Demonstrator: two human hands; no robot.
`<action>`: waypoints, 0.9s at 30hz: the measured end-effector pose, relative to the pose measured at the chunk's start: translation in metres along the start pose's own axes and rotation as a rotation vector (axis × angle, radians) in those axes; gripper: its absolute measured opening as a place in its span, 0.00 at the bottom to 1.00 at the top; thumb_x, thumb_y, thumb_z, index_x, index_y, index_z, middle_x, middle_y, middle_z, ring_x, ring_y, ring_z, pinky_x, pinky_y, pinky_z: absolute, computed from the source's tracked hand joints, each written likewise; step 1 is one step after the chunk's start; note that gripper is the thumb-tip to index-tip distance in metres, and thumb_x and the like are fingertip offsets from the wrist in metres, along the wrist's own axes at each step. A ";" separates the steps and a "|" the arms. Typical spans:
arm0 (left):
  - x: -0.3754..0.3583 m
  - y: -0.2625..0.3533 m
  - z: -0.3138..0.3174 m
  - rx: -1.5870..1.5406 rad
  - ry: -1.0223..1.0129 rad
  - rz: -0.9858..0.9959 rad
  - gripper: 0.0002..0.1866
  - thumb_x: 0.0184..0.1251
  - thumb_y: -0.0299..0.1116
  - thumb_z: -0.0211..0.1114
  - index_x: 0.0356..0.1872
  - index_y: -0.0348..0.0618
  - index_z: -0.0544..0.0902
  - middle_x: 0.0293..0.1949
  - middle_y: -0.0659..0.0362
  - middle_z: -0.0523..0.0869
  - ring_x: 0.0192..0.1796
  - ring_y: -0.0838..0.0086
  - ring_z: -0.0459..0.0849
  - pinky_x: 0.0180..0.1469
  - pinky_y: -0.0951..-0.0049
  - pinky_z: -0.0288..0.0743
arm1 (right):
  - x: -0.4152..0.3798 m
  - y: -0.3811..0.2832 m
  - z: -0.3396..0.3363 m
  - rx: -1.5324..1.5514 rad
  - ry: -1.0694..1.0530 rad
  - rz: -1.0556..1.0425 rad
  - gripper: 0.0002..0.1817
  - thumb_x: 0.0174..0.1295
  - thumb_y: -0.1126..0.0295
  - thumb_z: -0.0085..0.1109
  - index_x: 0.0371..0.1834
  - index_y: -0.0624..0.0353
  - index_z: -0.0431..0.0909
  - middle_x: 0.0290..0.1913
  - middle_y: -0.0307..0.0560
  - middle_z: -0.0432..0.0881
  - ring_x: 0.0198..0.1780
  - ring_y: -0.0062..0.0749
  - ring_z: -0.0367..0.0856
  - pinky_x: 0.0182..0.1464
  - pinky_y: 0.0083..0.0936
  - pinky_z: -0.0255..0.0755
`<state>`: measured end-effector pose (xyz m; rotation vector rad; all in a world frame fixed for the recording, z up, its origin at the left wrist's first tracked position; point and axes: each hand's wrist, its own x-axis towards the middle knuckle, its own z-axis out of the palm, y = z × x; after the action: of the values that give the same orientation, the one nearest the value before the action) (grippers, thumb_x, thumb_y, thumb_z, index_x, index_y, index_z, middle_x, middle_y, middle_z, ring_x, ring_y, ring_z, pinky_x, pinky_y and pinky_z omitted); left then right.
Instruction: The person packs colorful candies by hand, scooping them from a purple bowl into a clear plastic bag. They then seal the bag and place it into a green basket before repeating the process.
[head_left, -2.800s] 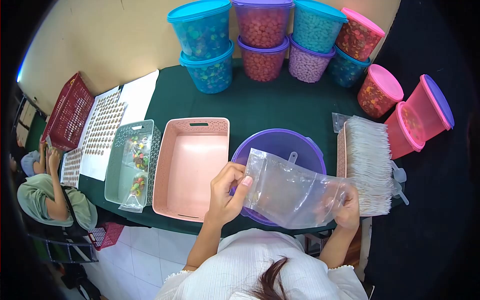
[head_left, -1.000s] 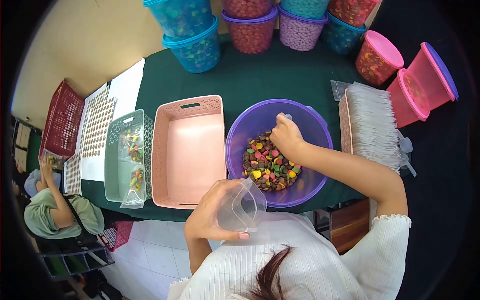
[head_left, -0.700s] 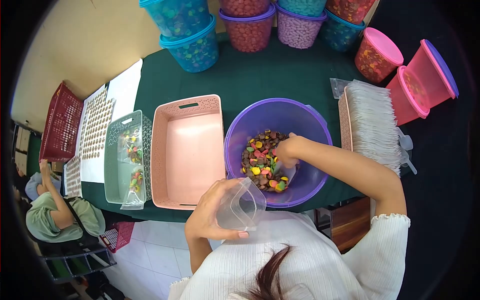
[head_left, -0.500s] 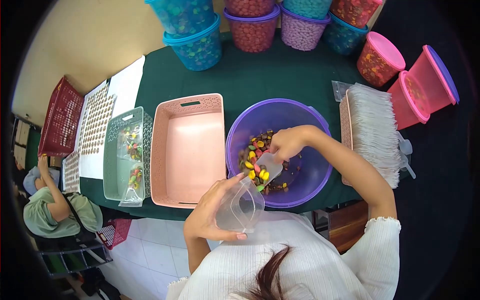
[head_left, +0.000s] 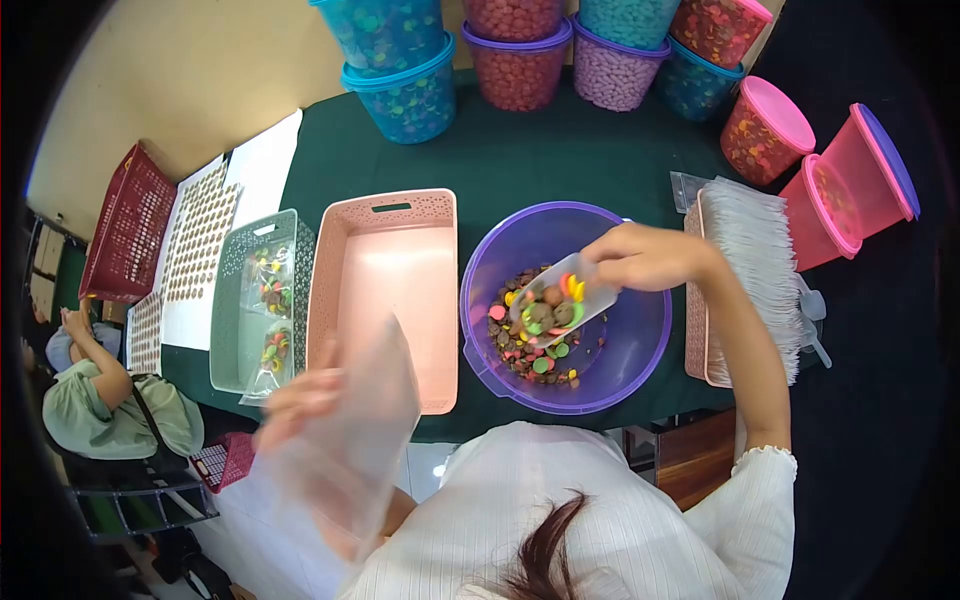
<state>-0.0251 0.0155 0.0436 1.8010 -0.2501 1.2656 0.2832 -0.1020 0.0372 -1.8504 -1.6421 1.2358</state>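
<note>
My right hand (head_left: 625, 258) is closed round the handle of a clear scoop (head_left: 590, 300), which is raised inside the purple tub (head_left: 650, 345). Brown, green, yellow and red candies (head_left: 545, 315) fill the scoop, and more lie loose in the tub below. My left hand (head_left: 310, 410), smeared by motion, holds a clear plastic bag (head_left: 365, 430) in front of the pink basket (head_left: 440, 300). No candies can be made out in that bag. Left of the pink basket, a green basket (head_left: 228, 320) holds filled clear bags (head_left: 272, 350).
Lidded tubs of candy (head_left: 405, 100) line the back. A basket (head_left: 697, 330) of stacked clear bags (head_left: 750, 270) stands at right, beside spare scoops (head_left: 813, 305). At far left are sheets of small round pieces (head_left: 200, 235), a red crate (head_left: 130, 230) and another person (head_left: 120, 405).
The loaded scoop has risen from the candy pile with my right hand. My left hand has swung left with the bag, away from the tub. The other person's arm has shifted.
</note>
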 end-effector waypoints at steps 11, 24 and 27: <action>0.000 -0.068 0.107 0.029 0.192 -0.486 0.40 0.33 0.36 0.74 0.53 0.34 0.67 0.50 0.52 0.69 0.52 0.63 0.70 0.55 0.65 0.62 | -0.068 -0.021 -0.042 -0.125 0.398 0.083 0.13 0.51 0.68 0.41 0.19 0.68 0.67 0.16 0.47 0.65 0.20 0.26 0.64 0.24 0.28 0.60; 0.002 -0.071 0.116 0.515 -0.281 -0.580 0.43 0.32 0.46 0.73 0.52 0.33 0.68 0.46 0.50 0.73 0.50 0.62 0.72 0.57 0.60 0.57 | -0.043 -0.085 0.016 -1.156 0.497 0.132 0.08 0.45 0.68 0.50 0.20 0.61 0.75 0.23 0.47 0.76 0.33 0.33 0.72 0.42 0.28 0.56; 0.001 -0.072 0.115 0.550 -0.288 -0.540 0.43 0.32 0.46 0.73 0.52 0.33 0.68 0.45 0.50 0.74 0.50 0.62 0.72 0.57 0.60 0.56 | -0.038 -0.101 0.037 -1.298 0.521 0.155 0.07 0.42 0.71 0.50 0.23 0.62 0.74 0.25 0.47 0.74 0.36 0.33 0.69 0.45 0.28 0.57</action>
<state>0.0941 -0.0293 -0.0038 2.3066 0.4500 0.7216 0.1958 -0.1220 0.1068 -2.6276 -2.1277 -0.5445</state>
